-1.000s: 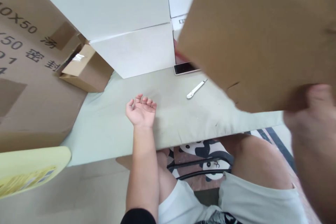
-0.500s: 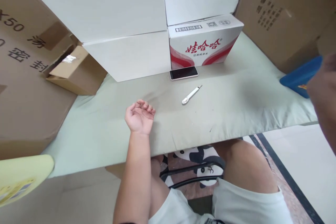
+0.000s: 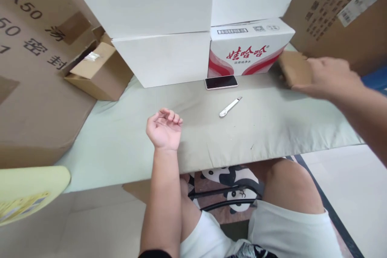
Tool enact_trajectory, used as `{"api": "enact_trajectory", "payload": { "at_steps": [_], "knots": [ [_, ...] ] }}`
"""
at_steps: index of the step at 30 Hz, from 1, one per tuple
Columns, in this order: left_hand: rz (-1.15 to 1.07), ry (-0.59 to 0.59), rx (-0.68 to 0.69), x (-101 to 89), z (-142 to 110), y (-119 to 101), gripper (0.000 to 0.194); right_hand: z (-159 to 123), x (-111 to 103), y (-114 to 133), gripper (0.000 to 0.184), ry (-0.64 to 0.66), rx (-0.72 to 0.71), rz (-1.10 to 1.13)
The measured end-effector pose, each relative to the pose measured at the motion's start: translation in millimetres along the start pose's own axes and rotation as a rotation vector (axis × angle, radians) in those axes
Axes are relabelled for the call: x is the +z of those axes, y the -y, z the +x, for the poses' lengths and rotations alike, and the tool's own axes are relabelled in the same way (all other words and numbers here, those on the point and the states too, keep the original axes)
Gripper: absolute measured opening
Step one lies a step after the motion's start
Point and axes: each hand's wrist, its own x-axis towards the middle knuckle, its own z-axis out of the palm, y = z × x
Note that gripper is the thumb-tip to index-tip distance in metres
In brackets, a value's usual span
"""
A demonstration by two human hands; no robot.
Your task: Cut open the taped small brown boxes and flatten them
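Note:
My left hand (image 3: 165, 129) rests palm up on the cloth-covered table (image 3: 121, 141), its fingers loosely curled with nothing in them. At the right, my right hand (image 3: 331, 76) is closed on a small brown cardboard box (image 3: 294, 66), both somewhat blurred. The box is held beside the white and red carton (image 3: 254, 56); whether it touches the table I cannot tell. Between my hands lies a white utility knife (image 3: 230, 107), pointing toward the far right. Behind it a smartphone (image 3: 221, 82) lies screen up against the carton's foot.
Large white boxes (image 3: 163, 60) are stacked at the back. On the left stand a big brown carton (image 3: 36, 100) and a smaller open box (image 3: 105, 74). Another big carton (image 3: 338, 28) and a blue object (image 3: 376, 78) are at the right. A pale yellow object (image 3: 33, 185) juts in lower left.
My right hand has come in from the right edge and now has the small cardboard box. The view has shifted slightly. My left hand keeps its place on the table.

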Motion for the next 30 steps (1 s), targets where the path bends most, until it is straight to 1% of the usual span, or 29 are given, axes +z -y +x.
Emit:
{"api": "enact_trajectory", "payload": {
  "at_steps": [3, 4, 6, 7, 8, 9, 12, 15, 19, 22, 24, 26, 27, 28, 30],
  "knots": [
    [-0.047, -0.008, 0.022, -6.6, -6, -8, 0.023, -58, 11, 23, 0.067, 0.184, -0.156, 0.075],
    [-0.063, -0.016, 0.025, -8.5, -8, -11, 0.023, -72, 13, 33, 0.06, 0.279, -0.201, 0.135],
    [-0.098, -0.038, 0.025, -11.1, -12, -15, 0.024, -91, 12, 59, 0.046, 0.502, -0.306, 0.253],
    [-0.116, -0.048, 0.026, -12.1, -14, -17, 0.024, -96, 10, 77, 0.042, 0.582, -0.367, 0.287],
    [-0.136, -0.054, 0.03, -12.8, -16, -19, 0.024, -99, 7, 97, 0.039, 0.623, -0.431, 0.304],
    [-0.157, -0.058, 0.039, -13.6, -17, -21, 0.024, -99, 4, 120, 0.037, 0.615, -0.496, 0.312],
    [-0.23, -0.065, 0.079, -17.3, -19, -28, 0.021, -96, -1, 199, 0.031, 0.482, -0.677, 0.356],
    [-0.299, -0.078, 0.115, -23.9, -21, -37, 0.019, -88, 3, 283, 0.03, 0.373, -0.829, 0.415],
    [-0.327, -0.109, 0.147, -36.0, -25, -53, 0.019, -76, 7, 403, 0.036, 0.237, -1.044, 0.462],
    [-0.32, -0.117, 0.184, -45.0, -26, -65, 0.02, -75, -1, 497, 0.047, 0.104, -1.169, 0.434],
    [-0.309, -0.12, 0.223, -50.4, -26, -72, 0.021, -78, -10, 551, 0.047, 0.108, -1.209, 0.449],
    [-0.299, -0.12, 0.251, -55.7, -26, -77, 0.022, -80, -15, 591, 0.038, 0.138, -1.155, 0.429],
    [-0.297, -0.12, 0.255, -58.3, -26, -79, 0.022, -81, -16, 605, 0.037, 0.148, -1.103, 0.416],
    [-0.297, -0.12, 0.256, -61.0, -27, -81, 0.023, -81, -16, 615, 0.041, 0.155, -1.034, 0.4],
    [-0.296, -0.12, 0.258, -66.3, -29, -84, 0.022, -78, -12, 626, 0.056, 0.165, -0.895, 0.371]
  ]
}}
